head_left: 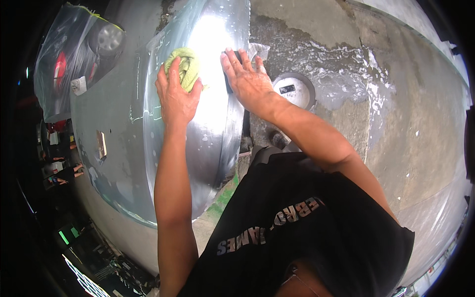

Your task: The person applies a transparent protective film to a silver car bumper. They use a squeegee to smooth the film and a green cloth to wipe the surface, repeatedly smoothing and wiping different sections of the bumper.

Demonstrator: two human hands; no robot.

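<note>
A bunched yellow-green cloth [185,69] is under my left hand [177,96], whose fingers curl round it. It rests on a wet, shiny grey car body panel [203,133] with a bright glare across its upper part. My right hand [247,79] lies along the panel's right edge, fingers stretched forward. Between that palm and the panel shows the edge of a dark flat block [227,85]; most of it is hidden by the hand. Clear plastic sheeting [153,99] borders the panel's left side.
Right of the panel, a round bucket [313,91] holds whitish liquid and a dark rectangular piece [287,89]. Foamy water [341,74] streaks the concrete floor. A plastic-wrapped part with a wheel [106,38] is at the upper left. Other people [67,172] are at the far left.
</note>
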